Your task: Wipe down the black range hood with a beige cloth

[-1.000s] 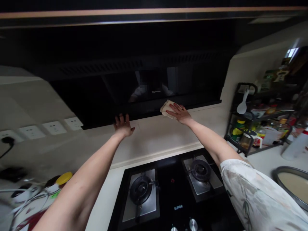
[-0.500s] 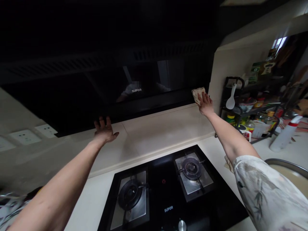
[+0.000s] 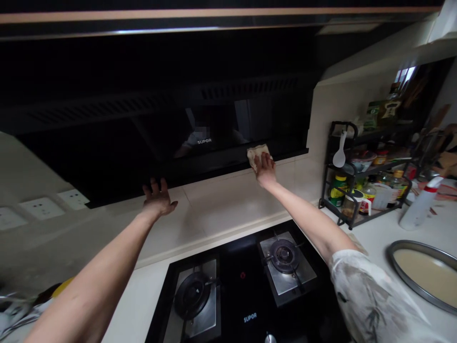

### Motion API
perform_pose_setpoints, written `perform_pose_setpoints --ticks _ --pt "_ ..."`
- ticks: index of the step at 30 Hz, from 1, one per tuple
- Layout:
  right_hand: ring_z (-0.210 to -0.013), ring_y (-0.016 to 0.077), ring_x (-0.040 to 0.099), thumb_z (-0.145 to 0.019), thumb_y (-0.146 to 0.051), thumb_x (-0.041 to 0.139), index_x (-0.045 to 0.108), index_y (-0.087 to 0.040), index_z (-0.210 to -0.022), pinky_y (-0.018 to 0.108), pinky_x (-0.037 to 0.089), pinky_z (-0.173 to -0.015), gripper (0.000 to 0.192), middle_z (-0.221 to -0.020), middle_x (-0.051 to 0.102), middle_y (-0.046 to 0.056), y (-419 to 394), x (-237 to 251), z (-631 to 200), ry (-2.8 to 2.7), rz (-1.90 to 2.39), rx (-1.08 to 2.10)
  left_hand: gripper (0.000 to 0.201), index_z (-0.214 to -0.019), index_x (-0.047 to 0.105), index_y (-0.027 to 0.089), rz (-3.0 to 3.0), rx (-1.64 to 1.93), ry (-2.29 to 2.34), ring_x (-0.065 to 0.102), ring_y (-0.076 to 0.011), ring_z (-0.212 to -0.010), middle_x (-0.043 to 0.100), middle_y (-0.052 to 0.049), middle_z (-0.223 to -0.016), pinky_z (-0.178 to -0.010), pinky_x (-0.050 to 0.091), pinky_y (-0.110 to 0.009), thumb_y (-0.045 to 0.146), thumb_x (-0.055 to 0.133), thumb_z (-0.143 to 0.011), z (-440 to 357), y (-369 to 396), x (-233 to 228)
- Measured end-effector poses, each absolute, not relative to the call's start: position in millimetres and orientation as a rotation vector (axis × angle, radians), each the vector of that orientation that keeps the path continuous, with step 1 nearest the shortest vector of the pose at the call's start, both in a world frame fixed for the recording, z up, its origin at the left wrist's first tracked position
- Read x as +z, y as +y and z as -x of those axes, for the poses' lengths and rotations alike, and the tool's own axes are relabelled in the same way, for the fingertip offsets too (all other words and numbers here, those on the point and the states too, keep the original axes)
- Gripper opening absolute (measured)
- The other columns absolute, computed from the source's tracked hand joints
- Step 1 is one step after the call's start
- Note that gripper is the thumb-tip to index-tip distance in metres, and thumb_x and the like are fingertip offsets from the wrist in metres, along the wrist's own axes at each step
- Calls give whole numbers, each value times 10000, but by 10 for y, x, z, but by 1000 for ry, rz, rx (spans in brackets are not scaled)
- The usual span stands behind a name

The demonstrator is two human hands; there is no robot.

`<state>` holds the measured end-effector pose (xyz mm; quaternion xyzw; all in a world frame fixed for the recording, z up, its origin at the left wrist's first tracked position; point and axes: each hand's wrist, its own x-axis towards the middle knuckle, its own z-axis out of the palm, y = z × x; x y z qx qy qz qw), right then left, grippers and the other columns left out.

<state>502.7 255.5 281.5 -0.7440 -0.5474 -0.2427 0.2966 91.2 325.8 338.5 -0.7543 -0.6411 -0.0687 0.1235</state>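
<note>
A pale cloth [image 3: 257, 153] is under the fingers of my right hand [image 3: 264, 170], pressed against the lower edge of the black range hood [image 3: 221, 159]. My left hand [image 3: 158, 199] rests on the hood's bottom edge further left, its fingers spread and nothing in it. Below both arms lies the black gas cooktop [image 3: 246, 290], with a left burner [image 3: 193, 291] and a right burner [image 3: 284, 255]. No pot stands on either burner.
To the right stands a black rack [image 3: 352, 171] with jars, bottles and a hanging white rice paddle [image 3: 340, 151]. A spray bottle [image 3: 419, 209] and a round metal pan of pale liquid [image 3: 424, 274] sit on the counter. Wall sockets [image 3: 42, 208] are at left.
My right hand has slid the cloth leftward along the hood's lower edge, away from its right corner. My left hand stays at the same place on the hood. The view has shifted slightly.
</note>
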Motion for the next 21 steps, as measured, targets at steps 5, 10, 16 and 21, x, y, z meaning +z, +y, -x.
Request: perform_pose_setpoints --ticks 5,10,16,21 --pt "-1761 383 222 -1123 -271 550 428 -278 -1791 620 306 -1398 680 -1883 227 157 2705 2684 -4469 -1755 1764 -721 1125 -1809 14 -39 2211 -231 -1862 66 -650 -1694 -69 -382 -1857 -1282 405 -678 446 659 -1025 -893 3267 3356" --pt "-1773 350 195 -1055 -94 528 406 -326 -1795 628 251 -1415 785 -1888 226 127 2674 2569 -4724 -1840 1724 -764 1212 -1821 46 -7 2195 -225 -1854 83 -610 -1713 -29 -357 -1871 -1290 405 -646 487 724 -946 -861 3288 3346" --pt "-1773 350 187 -1006 -117 563 354 -242 -1820 617 263 -1404 850 -1894 178 176 2478 2573 -5404 -1418 2002 -677 1338 -1796 81 -73 2173 -161 -1775 108 -617 -1708 27 -411 -1845 -1376 218 -638 590 784 -870 -847 3324 3339" --pt "-1759 353 233 -1018 -182 505 450 -167 -1757 672 312 -1367 742 -1857 274 224 2459 2649 -5848 -1068 1877 -559 1241 -1787 92 -96 2175 -129 -1751 57 -585 -1726 31 -421 -1839 -1387 171 -629 510 733 -913 -849 3352 3324"
